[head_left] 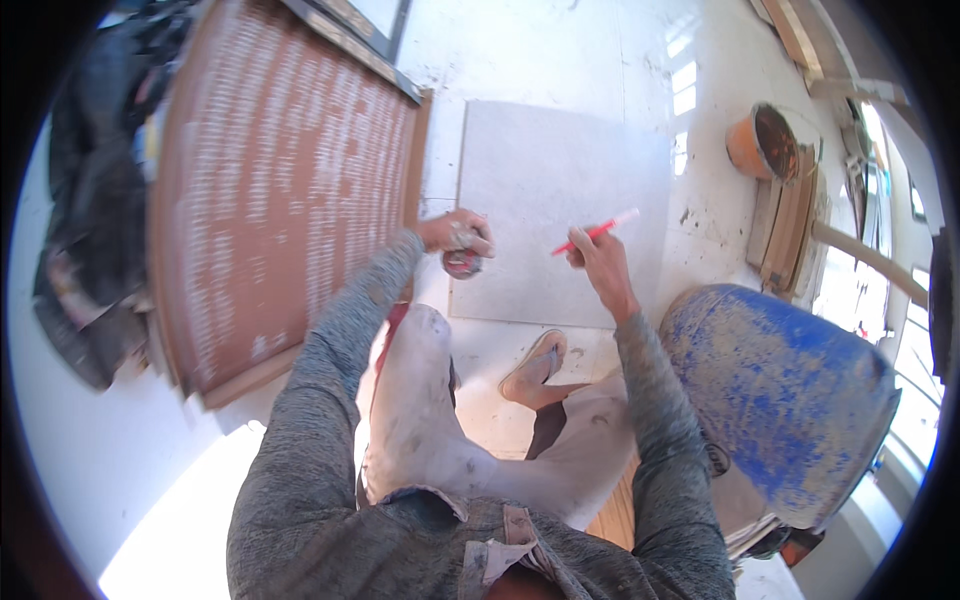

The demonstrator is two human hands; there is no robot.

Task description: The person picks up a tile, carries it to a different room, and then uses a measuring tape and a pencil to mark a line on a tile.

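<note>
My left hand [460, 232] is closed around a small rounded red-and-dark object [462, 264] that looks like a tape measure, though blur hides its detail. It hovers by the left edge of a large pale grey tile [555, 180] lying flat on the floor. Above the tile's right half, my right hand [598, 258] grips a slim red pen [585, 240] between thumb and fingers. One end of the pen is pale and points up to the right. Both hands are apart from each other.
On the left leans a big brown panel [290, 190] with rows of white marks. A blue, paint-worn barrel [780, 390] stands close to my right arm. Beyond it are an orange bucket [745, 147] and stacked boards [790, 235]. My sandalled foot [535, 370] rests near the tile.
</note>
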